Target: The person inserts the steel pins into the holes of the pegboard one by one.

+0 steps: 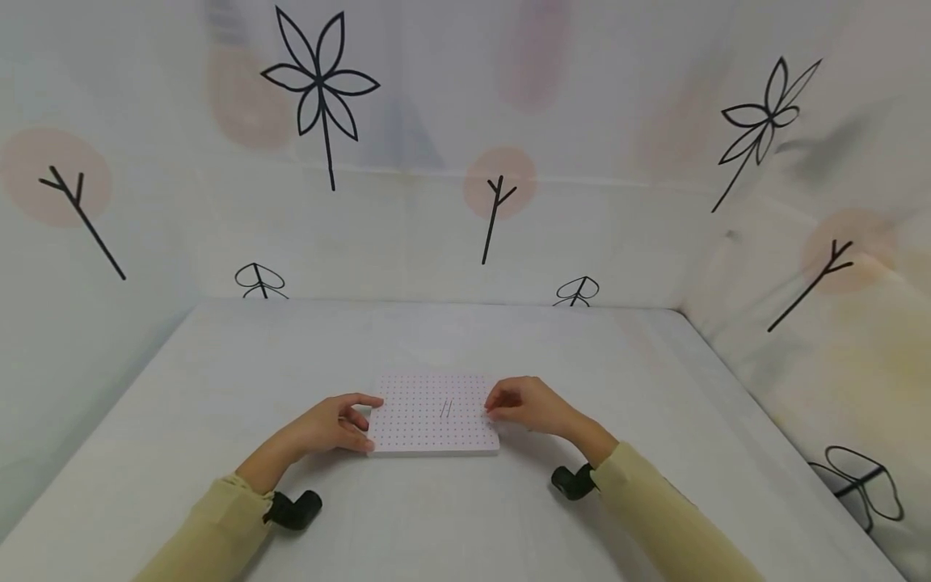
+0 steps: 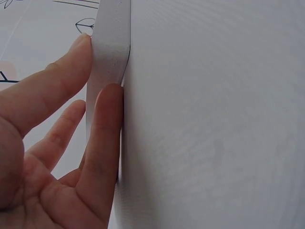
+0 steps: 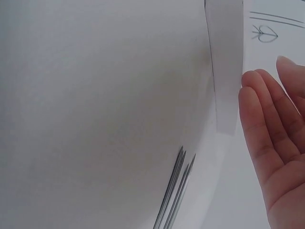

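Note:
A flat white board (image 1: pixel 436 436) with a grid of small dots lies on the white table. Two thin slanting rods (image 1: pixel 446 409) show near its middle. My left hand (image 1: pixel 339 424) holds the board's left side, its index finger over the top and its thumb by the near corner. In the left wrist view, fingertips rest against the board's side face (image 2: pixel 110 57). My right hand (image 1: pixel 537 406) is at the right edge, fingertips at the top rim (image 3: pixel 242 62), thumb apart from the fingers. Several pointed metal needles (image 3: pixel 174 191) lie beside the board, hidden in the head view.
The white table (image 1: pixel 429 525) spreads around the board. White cloth walls (image 1: pixel 407 234) with flower and twig drawings stand behind and at both sides. Each wrist carries a black camera, the left one (image 1: pixel 296 511) and the right one (image 1: pixel 573 482) close above the table.

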`<action>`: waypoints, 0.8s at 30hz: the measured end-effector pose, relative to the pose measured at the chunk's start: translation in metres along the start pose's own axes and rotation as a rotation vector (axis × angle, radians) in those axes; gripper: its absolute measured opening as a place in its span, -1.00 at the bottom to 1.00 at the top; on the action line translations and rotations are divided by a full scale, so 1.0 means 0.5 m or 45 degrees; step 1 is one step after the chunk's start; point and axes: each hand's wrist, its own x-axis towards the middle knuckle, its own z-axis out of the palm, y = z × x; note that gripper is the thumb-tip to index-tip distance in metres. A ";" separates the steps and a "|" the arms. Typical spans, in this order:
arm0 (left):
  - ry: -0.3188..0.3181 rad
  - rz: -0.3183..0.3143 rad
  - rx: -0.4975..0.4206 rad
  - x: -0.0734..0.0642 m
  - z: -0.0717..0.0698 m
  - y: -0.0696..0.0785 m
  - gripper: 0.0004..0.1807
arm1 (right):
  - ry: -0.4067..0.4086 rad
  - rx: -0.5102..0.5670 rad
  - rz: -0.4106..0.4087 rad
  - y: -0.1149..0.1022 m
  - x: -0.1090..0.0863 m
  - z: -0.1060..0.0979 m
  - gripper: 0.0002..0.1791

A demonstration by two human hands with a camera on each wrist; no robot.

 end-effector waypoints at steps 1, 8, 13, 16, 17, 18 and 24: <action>-0.002 0.003 0.000 0.000 0.000 0.000 -0.27 | 0.002 -0.002 0.006 0.001 -0.002 -0.002 -0.94; -0.008 0.015 -0.002 -0.001 -0.001 0.000 -0.27 | 0.017 -0.019 -0.013 0.012 -0.018 -0.013 -0.93; -0.001 0.007 0.010 -0.002 -0.001 0.001 -0.27 | 0.030 -0.024 -0.013 0.023 -0.027 -0.023 -0.92; 0.004 0.002 0.006 -0.002 0.000 0.001 -0.27 | 0.042 -0.039 0.004 0.031 -0.033 -0.028 -0.91; 0.005 0.001 0.006 -0.002 0.000 0.001 -0.27 | 0.048 -0.046 0.009 0.033 -0.035 -0.030 -0.91; 0.006 -0.001 0.004 -0.001 0.000 0.001 -0.27 | 0.054 -0.050 0.014 0.035 -0.038 -0.032 -0.91; 0.008 -0.016 0.002 0.002 -0.001 -0.001 -0.27 | 0.081 -0.061 0.018 0.048 -0.051 -0.046 -0.92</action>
